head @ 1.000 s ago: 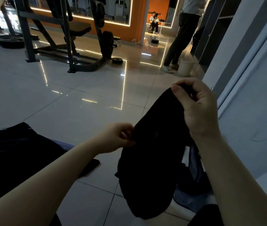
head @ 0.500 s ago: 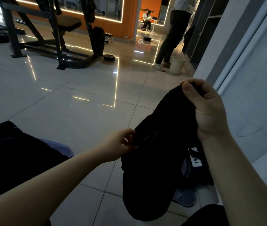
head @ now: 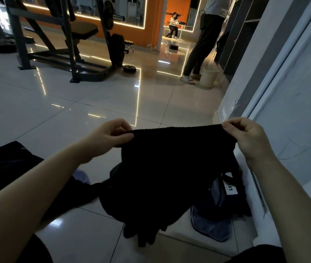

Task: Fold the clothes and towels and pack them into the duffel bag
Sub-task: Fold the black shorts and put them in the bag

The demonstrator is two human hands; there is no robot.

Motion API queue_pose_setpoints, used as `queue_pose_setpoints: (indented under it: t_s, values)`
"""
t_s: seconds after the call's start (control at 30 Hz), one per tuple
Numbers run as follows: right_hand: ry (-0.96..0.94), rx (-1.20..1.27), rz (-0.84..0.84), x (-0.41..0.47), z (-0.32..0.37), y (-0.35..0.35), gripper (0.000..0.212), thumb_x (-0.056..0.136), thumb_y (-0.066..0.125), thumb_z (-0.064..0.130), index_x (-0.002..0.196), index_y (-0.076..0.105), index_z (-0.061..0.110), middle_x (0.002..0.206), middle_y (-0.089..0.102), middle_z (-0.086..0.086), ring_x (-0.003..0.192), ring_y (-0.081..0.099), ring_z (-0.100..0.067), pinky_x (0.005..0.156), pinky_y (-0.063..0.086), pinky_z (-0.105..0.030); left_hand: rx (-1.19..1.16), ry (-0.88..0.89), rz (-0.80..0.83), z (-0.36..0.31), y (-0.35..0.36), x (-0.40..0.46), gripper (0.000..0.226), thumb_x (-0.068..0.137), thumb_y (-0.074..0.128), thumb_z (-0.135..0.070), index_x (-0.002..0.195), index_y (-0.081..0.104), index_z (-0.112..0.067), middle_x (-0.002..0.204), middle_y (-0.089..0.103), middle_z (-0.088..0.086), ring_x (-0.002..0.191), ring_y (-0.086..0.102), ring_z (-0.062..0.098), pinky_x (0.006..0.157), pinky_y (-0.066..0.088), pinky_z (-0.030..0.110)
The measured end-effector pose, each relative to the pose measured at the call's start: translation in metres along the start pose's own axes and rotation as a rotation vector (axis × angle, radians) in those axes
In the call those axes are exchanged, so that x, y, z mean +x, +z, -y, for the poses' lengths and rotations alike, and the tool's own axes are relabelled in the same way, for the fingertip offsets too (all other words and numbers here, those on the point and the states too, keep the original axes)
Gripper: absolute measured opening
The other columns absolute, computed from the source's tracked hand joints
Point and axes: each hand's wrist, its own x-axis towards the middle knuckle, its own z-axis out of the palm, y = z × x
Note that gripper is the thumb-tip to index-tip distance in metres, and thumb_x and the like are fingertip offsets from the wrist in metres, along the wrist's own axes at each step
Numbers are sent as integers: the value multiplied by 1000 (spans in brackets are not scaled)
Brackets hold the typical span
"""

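While my left hand [head: 111, 135] and right hand [head: 245, 137] each pinch a top corner, I hold the black knitted cloth [head: 170, 168] stretched, hanging above the dark duffel bag [head: 221, 202] on the glossy tiled floor [head: 75, 111]

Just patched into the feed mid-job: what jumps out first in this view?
Front and centre, a black knit garment hangs stretched by its top edge between the left hand and the right hand, each pinching a corner. Below it to the right, a dark bag with a white label sits on the tiled floor by the wall. Further back, a weight bench frame stands at upper left and a person stands beside a pale bucket.
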Motion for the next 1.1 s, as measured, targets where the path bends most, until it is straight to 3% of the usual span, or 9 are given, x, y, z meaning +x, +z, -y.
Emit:
queue_pose_setpoints:
  t_s: [0.1, 0.27, 0.4, 0.47, 0.53, 0.63, 0.73, 0.87, 1.1]
  values:
    - [-66, -45, 32, -3, 4, 3, 18, 89, 66, 14, 75, 66, 25, 76, 66, 2, 73, 61, -13, 73, 49, -27, 139, 43, -29, -14, -6, -5, 12, 85, 68, -10, 84, 57, -15, 63, 62, -6, 62, 56, 4, 67, 45, 20]
    - [-213, -86, 107, -12, 12, -5, 30, 86, 70, 14, 70, 70, 39, 74, 68, 15, 77, 62, -7, 76, 51, -23, 1031, 421, -78, -20, -10, -29, 11, 85, 56, -45, 87, 52, -35, 67, 56, -13, 58, 56, 11, 59, 47, 29]
    - [-256, -493, 247, -19, -4, -6, 14, 81, 75, 22, 75, 68, 33, 71, 66, 13, 69, 58, -1, 71, 44, -14, 1403, 236, 292, -3, 31, -55, 28, 87, 56, -41, 111, 50, -28, 96, 63, -2, 89, 63, 23, 67, 43, 30]
    - [-346, -643, 257, -22, -10, 0, 10, 82, 74, 21, 77, 67, 27, 72, 59, 16, 70, 53, 1, 67, 36, -7, 1469, 443, 571, 23, 65, -78, 40, 72, 73, -32, 97, 43, -23, 80, 62, -5, 72, 64, 17, 54, 42, 25]
    - [-388, -692, 270, -25, -12, 4, 7, 83, 72, 21, 80, 67, 23, 72, 56, 18, 71, 53, 3, 66, 35, -5, 1404, 479, 653, 39, 85, -93, 53, 63, 77, -19, 93, 35, -23, 71, 57, -5, 60, 61, 17, 61, 51, 26]
    - [-326, -635, 312, -28, -16, 7, 9, 87, 67, 21, 81, 63, 26, 77, 62, 16, 75, 59, 2, 68, 41, -12, 1293, 413, 675, 50, 99, -101, 49, 85, 53, -3, 114, 19, -22, 103, 52, 9, 85, 59, 33, 101, 40, 47]
    - [-242, -546, 330, -28, -17, 9, 9, 90, 64, 17, 83, 62, 23, 83, 64, 10, 78, 60, 0, 68, 43, -7, 1226, 412, 649, 53, 101, -99, 43, 95, 48, -10, 125, 21, -24, 114, 48, 8, 83, 56, 32, 77, 48, 42]
    - [-81, -218, 345, -27, -7, 18, 5, 91, 62, 8, 90, 62, 12, 94, 68, -1, 86, 66, -17, 78, 54, -27, 1155, 324, 712, 41, 106, -92, 38, 97, 49, -29, 134, 41, -23, 121, 53, 4, 103, 54, 28, 93, 42, 37]
    - [-147, 17, 578, -45, 34, 46, 16, 88, 56, -8, 88, 56, 8, 96, 67, -3, 95, 66, -10, 87, 53, -22, 657, 423, -97, -2, 69, -44, 21, 86, 66, -20, 107, 63, -17, 92, 66, -5, 87, 62, 18, 81, 52, 42]
